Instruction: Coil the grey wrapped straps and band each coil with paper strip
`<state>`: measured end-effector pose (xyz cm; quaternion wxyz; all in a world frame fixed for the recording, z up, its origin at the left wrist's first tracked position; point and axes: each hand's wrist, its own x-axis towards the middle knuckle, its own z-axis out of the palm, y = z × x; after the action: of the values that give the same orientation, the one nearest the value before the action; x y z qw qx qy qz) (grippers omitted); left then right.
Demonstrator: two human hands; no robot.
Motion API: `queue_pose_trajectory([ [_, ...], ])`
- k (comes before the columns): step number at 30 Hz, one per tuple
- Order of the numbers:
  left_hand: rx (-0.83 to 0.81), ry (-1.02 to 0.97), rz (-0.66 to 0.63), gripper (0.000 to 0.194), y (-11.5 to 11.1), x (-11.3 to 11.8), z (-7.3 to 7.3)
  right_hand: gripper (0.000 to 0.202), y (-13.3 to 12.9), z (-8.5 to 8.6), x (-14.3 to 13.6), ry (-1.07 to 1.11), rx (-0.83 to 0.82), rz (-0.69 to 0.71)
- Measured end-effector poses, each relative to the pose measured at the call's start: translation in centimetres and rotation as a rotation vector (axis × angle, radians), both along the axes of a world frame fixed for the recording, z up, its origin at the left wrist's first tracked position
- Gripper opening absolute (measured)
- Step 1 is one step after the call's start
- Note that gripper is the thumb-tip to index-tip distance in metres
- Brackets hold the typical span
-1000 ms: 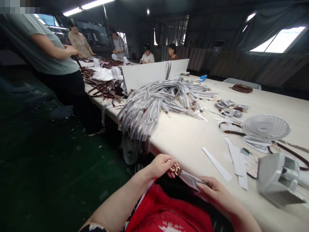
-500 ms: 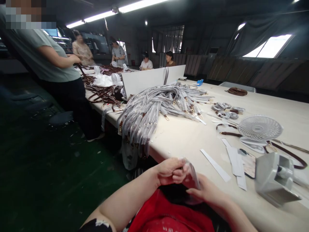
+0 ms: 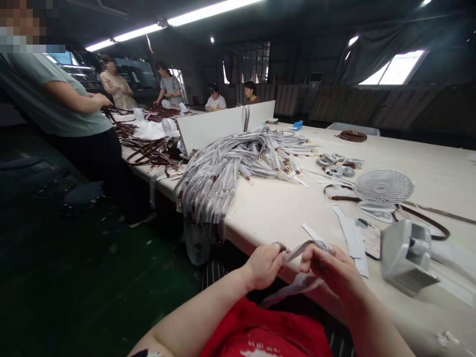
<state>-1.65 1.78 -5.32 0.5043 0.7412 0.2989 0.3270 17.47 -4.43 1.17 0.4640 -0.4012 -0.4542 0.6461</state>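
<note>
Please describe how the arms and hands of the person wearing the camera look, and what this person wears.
The left hand and right hand are bare, with no gloves, and I can make out no rings or watch. Both forearms are uncovered. A dark patterned sleeve edge shows near the upper left arm at the bottom of the picture. The person wears a red garment with white print.

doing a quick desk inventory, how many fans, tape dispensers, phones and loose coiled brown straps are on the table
white desk fan: 1
grey tape dispenser: 1
phone: 1
coiled brown strap: 1
total: 4
The heaps of wrapped straps are too tangled to count.
</note>
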Motion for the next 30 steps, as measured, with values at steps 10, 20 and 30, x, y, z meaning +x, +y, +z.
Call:
queue_pose_trajectory([
  [10, -0.479, -0.018, -0.182, 0.058, -3.0, -0.4, 1.2, 0.042, 2.1, -4.2, 2.3, -0.638, -0.003, -0.173],
  [20, -0.839, -0.629, 0.038, 0.05, -1.9, -0.8, 6.3, 0.042, -2.7, -5.3, -7.1, -0.394, 0.076, 0.387],
  [30, 0.196, -0.085, 0.222, 0.033, 0.7, -2.8, 1.2, 0.054, -1.6, 0.1, -0.7, -0.246, 0.16, 0.158],
])
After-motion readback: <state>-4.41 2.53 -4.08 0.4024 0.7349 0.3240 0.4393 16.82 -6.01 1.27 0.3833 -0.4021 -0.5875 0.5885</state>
